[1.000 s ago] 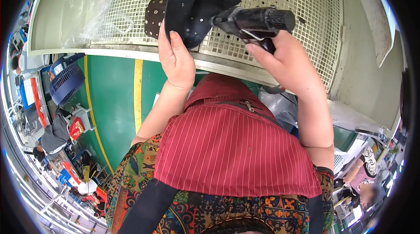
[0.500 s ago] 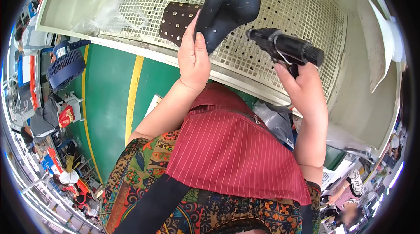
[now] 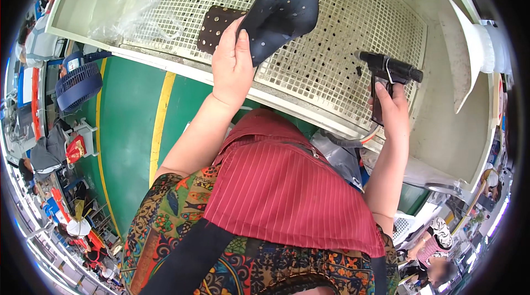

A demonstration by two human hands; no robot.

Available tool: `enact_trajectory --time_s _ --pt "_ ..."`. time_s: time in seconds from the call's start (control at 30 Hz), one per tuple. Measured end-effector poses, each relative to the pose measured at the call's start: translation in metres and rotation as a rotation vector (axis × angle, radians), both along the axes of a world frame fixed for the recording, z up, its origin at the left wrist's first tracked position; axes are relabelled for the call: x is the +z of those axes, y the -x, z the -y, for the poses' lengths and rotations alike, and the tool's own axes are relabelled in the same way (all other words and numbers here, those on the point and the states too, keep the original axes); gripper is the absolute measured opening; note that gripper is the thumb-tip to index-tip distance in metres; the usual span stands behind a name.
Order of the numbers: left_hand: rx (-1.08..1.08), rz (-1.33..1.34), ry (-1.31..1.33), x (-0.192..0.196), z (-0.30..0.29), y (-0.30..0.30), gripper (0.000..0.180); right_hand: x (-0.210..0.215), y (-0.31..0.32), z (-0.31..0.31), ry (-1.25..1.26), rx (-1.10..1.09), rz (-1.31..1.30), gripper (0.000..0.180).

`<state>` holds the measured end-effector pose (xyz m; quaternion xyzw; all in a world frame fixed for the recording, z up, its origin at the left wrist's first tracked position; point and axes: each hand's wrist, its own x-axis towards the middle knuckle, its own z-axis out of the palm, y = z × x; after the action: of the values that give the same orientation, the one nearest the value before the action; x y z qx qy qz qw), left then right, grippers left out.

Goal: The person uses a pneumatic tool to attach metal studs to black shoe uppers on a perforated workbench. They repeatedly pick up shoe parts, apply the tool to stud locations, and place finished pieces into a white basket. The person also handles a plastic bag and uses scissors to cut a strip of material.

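In my left hand (image 3: 234, 68) is a dark, curved sheet piece (image 3: 284, 11) dotted with small metal rivets, gripped at its lower left edge between thumb and fingers. Beside those fingers shows a brown part with round metal studs (image 3: 212, 31); whether it belongs to the same piece I cannot tell. My right hand (image 3: 393, 108) is wrapped round the handle of a black pistol-grip gun (image 3: 393, 67). Its nozzle points left, toward the dark piece but well apart from it. Both things are over a pale grid surface (image 3: 331, 68).
A pale, walled bench (image 3: 182, 67) surrounds the grid. Clear plastic film (image 3: 138, 8) lies at its left. At the right stands a white flared hood (image 3: 466, 52). A hose (image 3: 345, 141) runs by the front edge. On the left are a blue fan (image 3: 79, 82) and people farther off.
My right hand has moved right with the gun, which has turned more level and away from the dark piece. My left hand and the piece have shifted slightly left.
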<state>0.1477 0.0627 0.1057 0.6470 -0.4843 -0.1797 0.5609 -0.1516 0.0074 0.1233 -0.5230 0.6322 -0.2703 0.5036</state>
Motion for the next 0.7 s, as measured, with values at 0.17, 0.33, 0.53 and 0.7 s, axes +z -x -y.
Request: enact_trajectory --time_s 0.17,0.33,0.53,0.7 --pt "-0.051 0.015 -0.014 -0.001 0.008 -0.005 0.028 -0.031 0.025 -0.002 -0.104 -0.121 0.123 0.022" --pt "-0.029 0.050 -0.036 0.005 0.019 -0.004 0.028 -0.010 0.002 -0.014 -0.039 0.009 0.066 0.024" --pt "0.032 0.195 0.041 0.035 0.030 -0.036 0.024 -0.018 0.006 -0.008 -0.147 0.020 0.068 0.027" --pt "-0.253 0.289 -0.021 0.090 0.033 -0.062 0.022 -0.011 0.031 -0.004 0.011 0.285 -0.780 0.022"
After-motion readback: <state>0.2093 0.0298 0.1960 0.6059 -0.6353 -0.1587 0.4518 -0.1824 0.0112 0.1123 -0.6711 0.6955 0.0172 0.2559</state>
